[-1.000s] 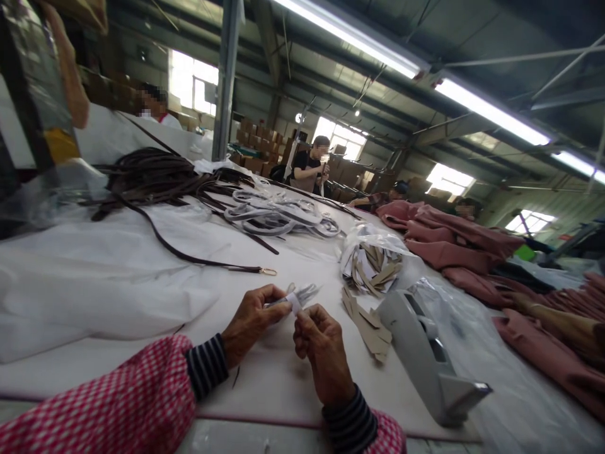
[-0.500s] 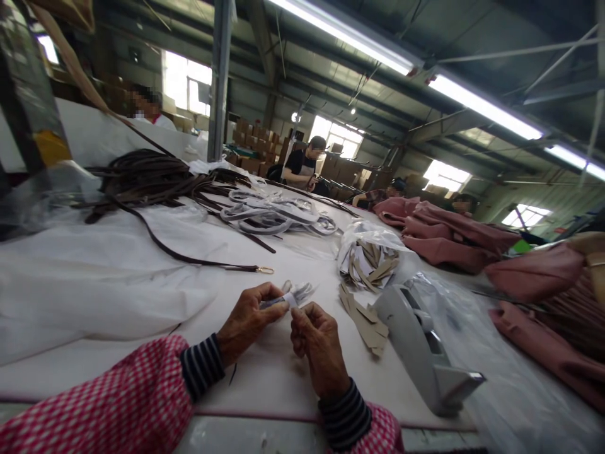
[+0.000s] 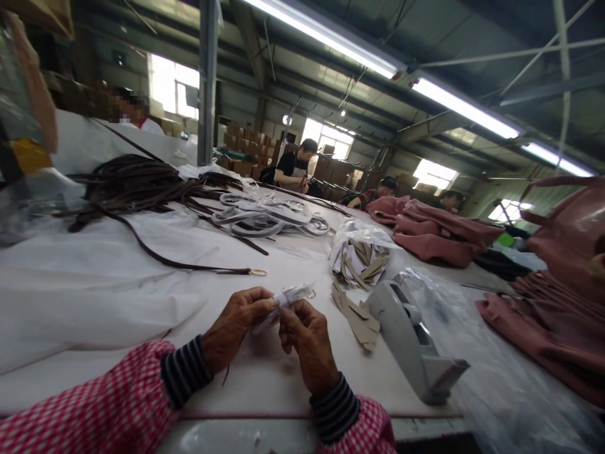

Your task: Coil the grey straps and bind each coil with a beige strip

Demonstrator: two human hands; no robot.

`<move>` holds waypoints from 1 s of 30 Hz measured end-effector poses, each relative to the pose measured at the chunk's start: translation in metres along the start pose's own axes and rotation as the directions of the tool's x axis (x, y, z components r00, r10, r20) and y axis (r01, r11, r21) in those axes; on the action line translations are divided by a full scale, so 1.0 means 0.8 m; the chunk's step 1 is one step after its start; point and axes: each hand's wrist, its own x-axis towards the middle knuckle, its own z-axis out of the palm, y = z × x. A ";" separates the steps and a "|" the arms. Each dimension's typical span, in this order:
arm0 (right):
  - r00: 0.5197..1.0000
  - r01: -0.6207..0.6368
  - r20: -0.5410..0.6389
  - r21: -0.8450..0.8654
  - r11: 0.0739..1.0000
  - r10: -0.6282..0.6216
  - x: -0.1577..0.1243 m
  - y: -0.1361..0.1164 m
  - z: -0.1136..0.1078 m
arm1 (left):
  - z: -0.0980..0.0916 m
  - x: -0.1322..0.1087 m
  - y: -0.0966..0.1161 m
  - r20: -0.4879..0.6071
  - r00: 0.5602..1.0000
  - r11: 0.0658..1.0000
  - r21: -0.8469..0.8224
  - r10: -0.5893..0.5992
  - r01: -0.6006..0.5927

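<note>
Between my two hands is a small bundle in clear plastic (image 3: 295, 294) with a white band round its middle. My left hand (image 3: 239, 321) is closed on the bundle's left side, thumb on top. The fingertips of my right hand (image 3: 307, 337) pinch at the white band. A bit of gold-coloured metal shows at the bundle's right end; what else is wrapped inside I cannot make out. Just beyond my hands lies a dark brown strap (image 3: 189, 266) with a gold clasp (image 3: 258, 272) at its end.
A grey tape dispenser (image 3: 406, 340) stands at right, beside beige strips (image 3: 357, 318) and a plastic bag (image 3: 362, 258) of more strips. Brown straps (image 3: 127, 183) and plastic-wrapped straps (image 3: 269, 214) lie behind. Pink bags (image 3: 430, 230) fill the right. Several people sit farther back.
The bundle has turned between my hands, and my right fingers have come closer to its band. The whole view has shifted slightly. At far right a pink bag now stands higher.
</note>
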 end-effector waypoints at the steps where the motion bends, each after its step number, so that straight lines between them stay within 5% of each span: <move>1: 1.000 -0.004 0.012 0.019 1.000 0.003 0.000 0.000 0.000 | 0.001 0.000 0.000 0.006 1.000 1.000 -0.027 -0.009 0.009; 5: 1.000 -0.001 0.011 0.041 0.999 0.000 0.000 0.001 0.000 | 0.006 -0.002 0.001 0.088 0.996 0.998 -0.068 0.010 -0.004; 11: 0.995 -0.050 -0.093 -0.020 0.999 0.048 -0.002 -0.001 0.001 | 0.013 -0.010 0.002 0.095 0.984 0.967 0.197 0.147 -0.164; 20: 0.972 0.071 -0.175 -0.414 0.907 -0.156 -0.001 0.007 0.001 | 0.013 -0.011 0.003 0.086 0.995 0.983 0.167 0.055 -0.069; 24: 0.853 0.203 -0.165 -0.770 0.605 -0.496 -0.005 0.008 -0.003 | 0.018 -0.016 0.000 0.103 0.994 0.997 0.077 -0.036 0.028; 27: 0.678 0.337 0.105 -0.924 0.181 -0.727 -0.009 0.003 -0.006 | 0.017 -0.016 -0.008 0.086 0.992 0.993 -0.059 -0.096 0.101; 30: 0.581 0.414 0.417 -0.891 -0.188 -0.699 -0.008 -0.004 -0.007 | 0.011 -0.010 -0.018 0.056 0.995 0.987 -0.130 -0.084 0.091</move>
